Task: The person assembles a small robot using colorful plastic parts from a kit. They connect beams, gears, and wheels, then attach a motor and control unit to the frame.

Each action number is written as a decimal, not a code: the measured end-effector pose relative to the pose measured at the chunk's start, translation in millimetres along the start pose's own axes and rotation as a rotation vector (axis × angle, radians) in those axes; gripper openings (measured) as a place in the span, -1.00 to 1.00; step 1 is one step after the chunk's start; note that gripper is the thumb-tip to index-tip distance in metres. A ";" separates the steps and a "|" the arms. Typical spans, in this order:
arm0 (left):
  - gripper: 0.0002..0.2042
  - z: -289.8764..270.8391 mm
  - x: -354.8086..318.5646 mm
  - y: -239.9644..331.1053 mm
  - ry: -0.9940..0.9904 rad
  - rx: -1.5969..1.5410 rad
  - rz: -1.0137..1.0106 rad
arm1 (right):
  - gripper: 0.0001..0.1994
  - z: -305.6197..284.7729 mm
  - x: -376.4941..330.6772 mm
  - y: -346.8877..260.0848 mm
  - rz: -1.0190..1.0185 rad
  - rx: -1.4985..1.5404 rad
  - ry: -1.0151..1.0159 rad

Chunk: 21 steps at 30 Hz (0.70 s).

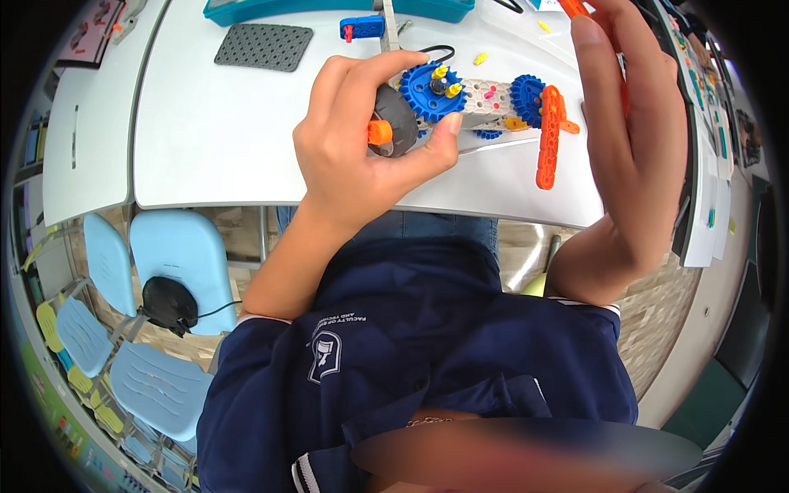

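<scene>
- We seem to be in a classroom: white tables (222,140), pale blue chairs (177,255).
- Plastic gear model (485,99), teal parts tray (337,8), perhaps worksheets (707,214).

White printed sheets (705,209) with small coloured pictures hang over the table's (214,148) right edge.

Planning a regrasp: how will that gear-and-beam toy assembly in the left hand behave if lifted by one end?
The assembly looks like rigid plastic, probably light. The orange beam hangs off one gear, so it may swing. The dark wheel under the left hand could make it roll when set down.
</scene>
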<state>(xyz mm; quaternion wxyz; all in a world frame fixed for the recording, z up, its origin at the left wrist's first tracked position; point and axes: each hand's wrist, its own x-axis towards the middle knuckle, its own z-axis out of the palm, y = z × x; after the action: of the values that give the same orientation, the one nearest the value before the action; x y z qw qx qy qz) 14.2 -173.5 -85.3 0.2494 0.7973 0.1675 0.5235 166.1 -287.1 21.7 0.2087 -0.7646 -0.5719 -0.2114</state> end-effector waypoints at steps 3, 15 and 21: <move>-0.55 -1.5 -1.3 1.6 -0.010 0.011 -0.003 | -0.91 15.9 8.2 35.2 0.117 0.341 -0.059; -0.53 -7.5 -2.7 4.7 -0.075 -0.008 -0.046 | -0.85 70.5 -22.9 86.6 0.020 0.336 -0.393; -0.52 -6.6 -7.4 3.7 -0.086 -0.029 -0.071 | -0.81 49.4 -3.2 84.8 0.083 0.390 -0.388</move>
<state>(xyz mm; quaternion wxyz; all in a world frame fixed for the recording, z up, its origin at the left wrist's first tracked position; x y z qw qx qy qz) 5.3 -179.0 -86.6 0.2863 0.8089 0.1770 0.4820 251.1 -283.8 -27.4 0.2469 -0.7590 -0.5993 0.0618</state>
